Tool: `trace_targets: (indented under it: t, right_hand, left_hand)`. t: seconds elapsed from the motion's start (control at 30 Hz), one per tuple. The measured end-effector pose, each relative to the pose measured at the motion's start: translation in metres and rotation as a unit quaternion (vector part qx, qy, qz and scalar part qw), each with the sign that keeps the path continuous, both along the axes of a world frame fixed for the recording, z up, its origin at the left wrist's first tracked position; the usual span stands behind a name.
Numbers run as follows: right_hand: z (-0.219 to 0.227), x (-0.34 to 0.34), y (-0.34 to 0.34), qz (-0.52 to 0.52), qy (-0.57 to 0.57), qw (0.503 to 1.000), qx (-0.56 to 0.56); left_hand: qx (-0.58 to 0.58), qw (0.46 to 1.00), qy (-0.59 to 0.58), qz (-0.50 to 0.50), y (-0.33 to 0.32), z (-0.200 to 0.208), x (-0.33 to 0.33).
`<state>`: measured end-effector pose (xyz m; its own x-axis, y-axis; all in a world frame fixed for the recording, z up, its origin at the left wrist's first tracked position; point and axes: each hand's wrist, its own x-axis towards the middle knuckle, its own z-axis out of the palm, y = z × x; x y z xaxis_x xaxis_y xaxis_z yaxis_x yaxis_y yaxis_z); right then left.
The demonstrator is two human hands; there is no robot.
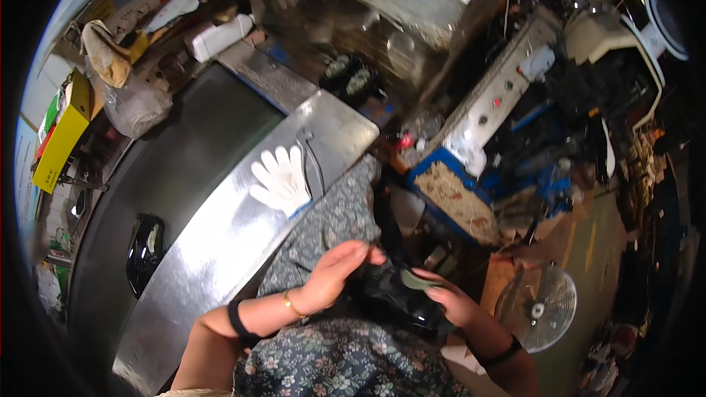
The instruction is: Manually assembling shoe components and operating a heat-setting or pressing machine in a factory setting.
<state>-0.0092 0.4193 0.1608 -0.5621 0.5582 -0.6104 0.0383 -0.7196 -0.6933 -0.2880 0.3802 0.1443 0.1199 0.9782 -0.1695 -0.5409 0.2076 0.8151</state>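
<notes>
Pinching a flat green piece (pixel 418 281) between thumb and fingers, the right hand (pixel 457 304) is nearly closed. The green piece is over the near end of the person's lap, just right of a shiny black thing (pixel 390 290). The left hand (pixel 334 273) is to the left of it, with its fingers bent and close together; I cannot tell if it has hold of anything.

Far past the left hand, a white glove (pixel 283 180) lies flat on a shiny metal ledge (pixel 220 228), with a thin black cord (pixel 318 165) beside it. Left of the ledge is a dark belt (pixel 213 140), and a shiny black shoe-like thing (pixel 145 254) sits on its near part.

At the far left, a yellow box (pixel 65 140) has small dark print on its side. A machine panel (pixel 489 103) with red buttons is far to the right. A round fan (pixel 537 310) stands near, on the right.
</notes>
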Motion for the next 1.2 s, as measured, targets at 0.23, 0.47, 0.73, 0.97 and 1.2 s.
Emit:
trace_targets:
  t: [0.23, 0.47, 0.73, 0.97, 1.2]
  right_hand:
    - [0.016, 0.006, 0.054, -0.038, 0.074, 0.990, 0.117]
    - [-0.022, -0.240, 0.236, -0.120, 0.178, 0.956, 0.199]
    - [-0.111, -0.394, 0.347, 0.115, -0.275, 0.654, 0.696]
    - [-0.120, -0.246, 0.163, 0.137, -0.132, 0.812, 0.551]
    - [-0.144, -0.023, 0.061, -0.128, -0.203, 0.920, 0.309]
  left_hand:
    - [-0.067, 0.962, 0.093, 0.249, -0.054, -0.051, -0.093]
    - [-0.228, 0.876, 0.133, 0.403, -0.141, -0.046, -0.124]
    - [-0.287, 0.695, 0.504, 0.425, -0.218, -0.059, -0.185]
    - [-0.397, 0.369, 0.777, 0.320, -0.281, -0.086, -0.373]
    - [-0.364, 0.490, 0.727, 0.314, -0.225, -0.055, -0.415]
